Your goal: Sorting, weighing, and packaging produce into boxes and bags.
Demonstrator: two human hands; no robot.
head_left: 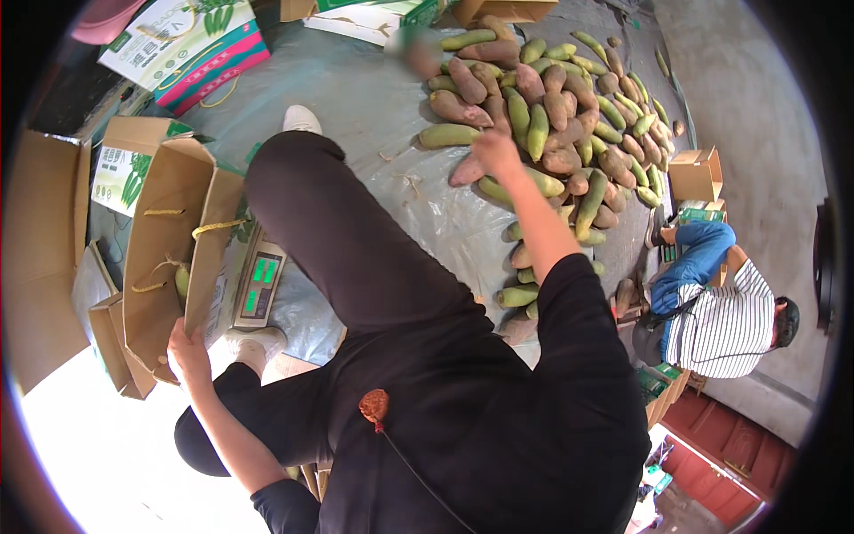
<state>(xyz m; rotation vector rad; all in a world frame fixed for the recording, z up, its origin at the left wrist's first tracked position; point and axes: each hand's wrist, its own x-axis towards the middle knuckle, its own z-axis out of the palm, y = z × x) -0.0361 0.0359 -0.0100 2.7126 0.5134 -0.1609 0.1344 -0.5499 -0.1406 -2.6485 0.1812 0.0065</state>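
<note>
My left hand [189, 356] grips the near edge of an open cardboard box [153, 240] with yellow rope handles. Inside the box a pale green radish [182, 281] shows; the rest of the contents is hidden. The box stands beside or partly on a digital scale [260, 287] with a lit green display; I cannot tell which. My right arm stretches to the near left side of a heap of produce. There my right hand [498, 156] is closed over the right end of a reddish sweet potato [465, 171], its fingertips partly hidden. Green radishes [537, 132] and brownish sweet potatoes lie mixed around it.
Plastic sheeting [374, 205] covers the floor under the heap. Printed gift boxes [209, 53] stand at the far left, and more cardboard [40, 258] leans at the left edge. A person in a striped shirt [729, 325] sits at the right near other boxes [696, 173].
</note>
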